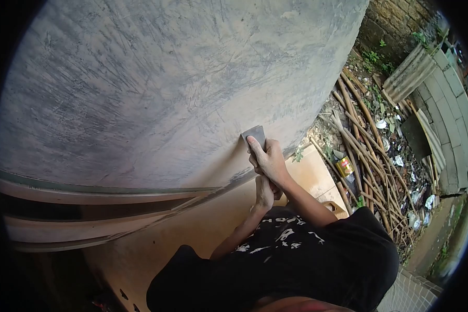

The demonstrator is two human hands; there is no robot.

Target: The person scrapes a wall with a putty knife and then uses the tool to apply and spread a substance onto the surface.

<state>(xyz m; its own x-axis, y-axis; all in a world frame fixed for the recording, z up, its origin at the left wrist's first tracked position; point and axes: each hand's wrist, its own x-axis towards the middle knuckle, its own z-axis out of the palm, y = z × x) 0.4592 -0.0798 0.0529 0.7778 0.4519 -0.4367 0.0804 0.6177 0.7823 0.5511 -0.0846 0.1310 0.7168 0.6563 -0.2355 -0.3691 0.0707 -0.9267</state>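
A dark grey sheet or pad (254, 133), possibly sandpaper, rests against the grey plastered wall (156, 88). My right hand (268, 158) is closed on it, with the thumb laid along its face. Just below, my left hand (265, 195) is closed near the right wrist; what its fingers hold, if anything, is hidden. Both hands look dusty. Pale smoothed patches and darker scratch-like streaks mark the wall around the pad.
A tan board (203, 223) lies beneath my arms beside the wall's lower edge. To the right are bamboo poles (356, 130), scattered litter, a yellow-and-red packet (345, 166), corrugated sheets (411, 73) and a block wall (444, 99).
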